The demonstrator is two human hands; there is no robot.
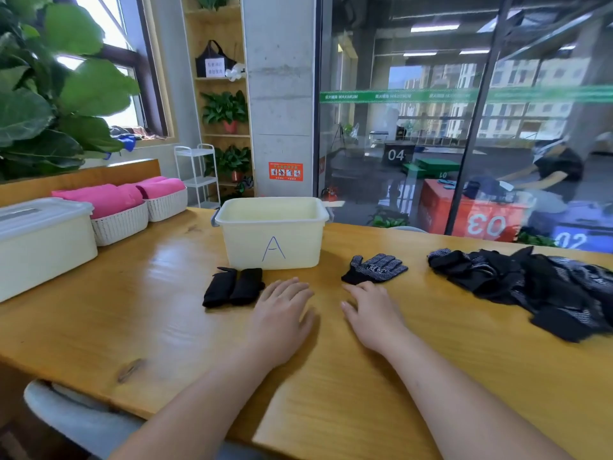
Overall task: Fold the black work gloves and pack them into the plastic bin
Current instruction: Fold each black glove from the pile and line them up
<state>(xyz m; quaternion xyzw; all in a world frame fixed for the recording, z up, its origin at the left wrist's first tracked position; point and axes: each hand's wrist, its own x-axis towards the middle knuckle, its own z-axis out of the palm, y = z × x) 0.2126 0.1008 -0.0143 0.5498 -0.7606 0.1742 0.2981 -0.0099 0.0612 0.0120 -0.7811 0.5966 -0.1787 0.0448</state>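
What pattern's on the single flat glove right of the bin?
Black with white grip dots and a white logo on the flat glove; head view.

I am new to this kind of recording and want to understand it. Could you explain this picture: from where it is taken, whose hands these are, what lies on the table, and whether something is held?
There is no machine here: a person works with bare hands, and the one camera sits on the person's head, looking forward and down. The left hand and the right hand lie flat and open on the yellow wooden table; neither has a grip on anything. Behind them stands the pale plastic bin marked "A". Left of the hands lie two folded black glove bundles, side by side. One flat black dotted glove lies just beyond the right hand, and a loose pile of black gloves waits farther right.
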